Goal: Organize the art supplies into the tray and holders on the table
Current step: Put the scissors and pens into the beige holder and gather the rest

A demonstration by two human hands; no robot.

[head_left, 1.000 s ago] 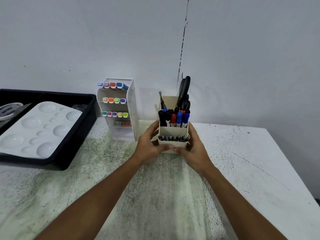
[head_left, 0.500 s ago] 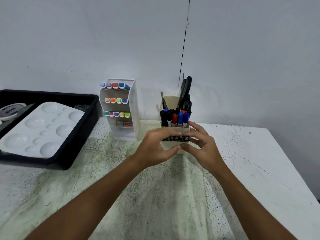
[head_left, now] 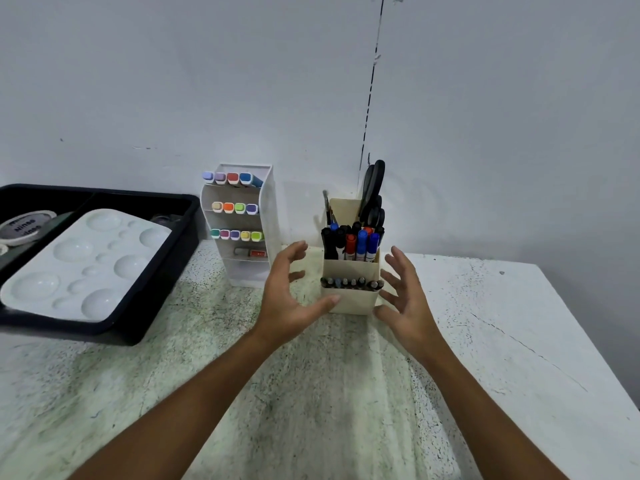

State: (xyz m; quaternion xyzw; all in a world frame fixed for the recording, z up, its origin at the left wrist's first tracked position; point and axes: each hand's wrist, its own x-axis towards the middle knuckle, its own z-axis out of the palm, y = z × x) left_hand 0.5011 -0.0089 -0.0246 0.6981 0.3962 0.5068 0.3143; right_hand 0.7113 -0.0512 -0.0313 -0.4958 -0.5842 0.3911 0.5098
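A cream stepped pen holder (head_left: 349, 299) stands on the table near the wall, filled with markers (head_left: 356, 242), small pens and black scissors (head_left: 373, 192). My left hand (head_left: 285, 296) hovers just left of it with fingers spread, the thumb tip close to the holder's front corner. On the other side my right hand (head_left: 405, 299) is spread too, a small gap from the holder. Neither hand holds anything. A white tiered marker rack (head_left: 268, 216) with coloured markers stands to the left. The black tray (head_left: 149, 296) at far left holds a white paint palette (head_left: 83, 265).
A round labelled tin (head_left: 22, 226) lies in the tray's back compartment. The stained white table (head_left: 311, 393) ends at the right edge (head_left: 588, 341). The grey wall runs directly behind the holders.
Both hands gripped the pen holder a second ago, then covered its front. Now they have let go and opened to either side; the holder stands a little further back.
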